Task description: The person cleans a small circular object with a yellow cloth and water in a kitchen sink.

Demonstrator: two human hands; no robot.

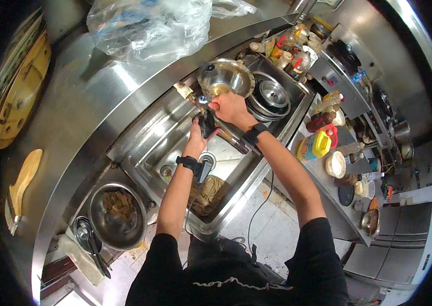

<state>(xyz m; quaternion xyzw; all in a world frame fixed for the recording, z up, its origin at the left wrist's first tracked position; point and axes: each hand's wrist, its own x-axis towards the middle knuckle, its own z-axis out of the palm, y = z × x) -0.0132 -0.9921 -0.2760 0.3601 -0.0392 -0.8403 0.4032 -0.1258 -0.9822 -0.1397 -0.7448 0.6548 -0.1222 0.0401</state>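
My left hand grips a dark, rounded object, perhaps a small bowl, above a stainless steel sink. Just up and right of it, my right hand is closed beside the faucet; whether it holds the blue-marked tap handle or something else cannot be told. Behind my right hand stands a steel bowl with yellowish liquid. The long metal faucet spout runs under my right wrist. A crumpled brownish bag or cloth lies in the sink near the drain.
Stacked steel bowls stand right of the sink. At lower left are a large steel bowl with brown matter and a pan with utensils. A plastic bag and a wooden-handled brush lie on the upper counter. A yellow jug stands among bottles.
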